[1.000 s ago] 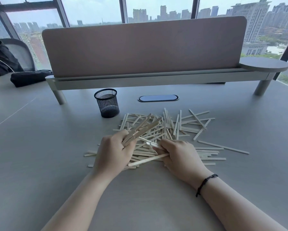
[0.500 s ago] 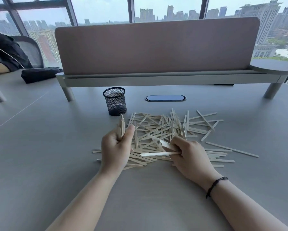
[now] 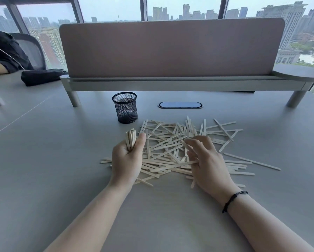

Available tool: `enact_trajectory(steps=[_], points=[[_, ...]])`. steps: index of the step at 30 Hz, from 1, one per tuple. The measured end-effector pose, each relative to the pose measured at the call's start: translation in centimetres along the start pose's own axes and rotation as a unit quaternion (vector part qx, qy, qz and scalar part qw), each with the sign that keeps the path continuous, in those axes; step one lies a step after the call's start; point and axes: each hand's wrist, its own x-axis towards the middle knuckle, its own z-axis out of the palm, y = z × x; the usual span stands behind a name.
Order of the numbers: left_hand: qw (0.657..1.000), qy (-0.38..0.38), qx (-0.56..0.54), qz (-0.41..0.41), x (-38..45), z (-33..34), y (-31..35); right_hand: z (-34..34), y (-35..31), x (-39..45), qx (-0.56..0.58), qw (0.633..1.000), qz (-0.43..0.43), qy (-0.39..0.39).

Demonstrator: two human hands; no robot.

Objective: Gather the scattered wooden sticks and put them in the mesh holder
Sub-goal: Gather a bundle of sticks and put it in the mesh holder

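Note:
A heap of pale wooden sticks (image 3: 172, 142) lies spread on the grey table (image 3: 43, 170). My left hand (image 3: 127, 160) is closed around an upright bundle of sticks (image 3: 131, 138) at the heap's left edge. My right hand (image 3: 205, 160) hovers over the heap's right half, fingers curled and pinching a stick (image 3: 186, 148) or two, with another long stick under the thumb. The black mesh holder (image 3: 125, 107) stands upright beyond the heap, above my left hand, and looks empty.
A raised shelf with a pink divider panel (image 3: 170, 48) runs across the back. An oval cable port (image 3: 179, 105) sits right of the holder. A black bag (image 3: 41, 77) and a seated person's sleeve (image 3: 8, 51) are at far left.
My left hand has turned its bundle from lying slanted over the heap to standing upright. My right hand has lifted off the table, fingers spread more over the pile.

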Motion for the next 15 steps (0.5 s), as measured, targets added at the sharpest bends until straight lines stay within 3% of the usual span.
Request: enact_trajectory(steps=[8, 15], points=[[0.988, -0.080, 0.033, 0.127, -1.2, 0.0, 2.0, -0.3, -0.4, 0.1, 0.035, 0.997, 0.061, -0.039], [0.986, -0.038, 0.053, 0.153, -1.2, -0.4, 2.6, -1.6, -0.4, 0.1, 0.008, 0.994, -0.016, -0.109]])
